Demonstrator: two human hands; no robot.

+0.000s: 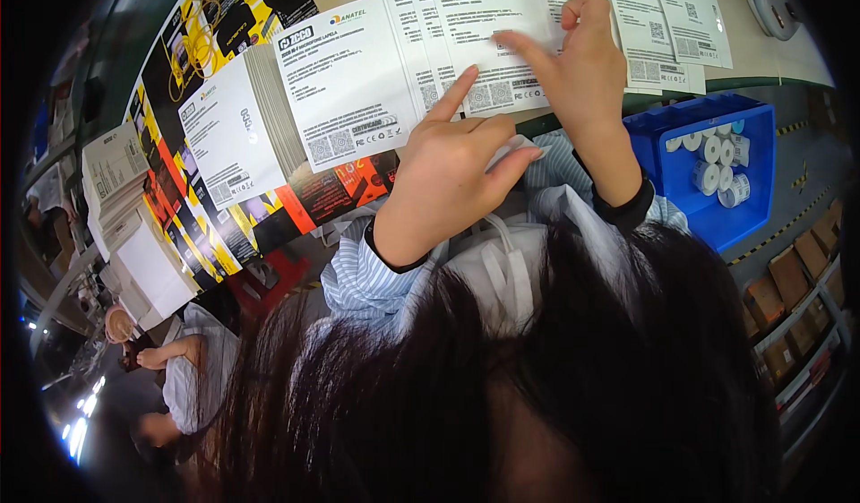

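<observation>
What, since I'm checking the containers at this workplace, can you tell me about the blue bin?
The blue bin is open-topped, roughly rectangular and looks like plastic, with straight walls and a raised rim. It sits at the person's right, beside the near edge of the worktable, and appears turned at an angle. Several white rolls lie loosely grouped inside, with bare blue around them. The right hand is apart from it. What supports it is hidden.

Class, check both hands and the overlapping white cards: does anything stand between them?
Nothing visible does. The left hand and right hand both reach over the white cards; touch is hard to judge. The blue bin sits aside, to the right.
</observation>
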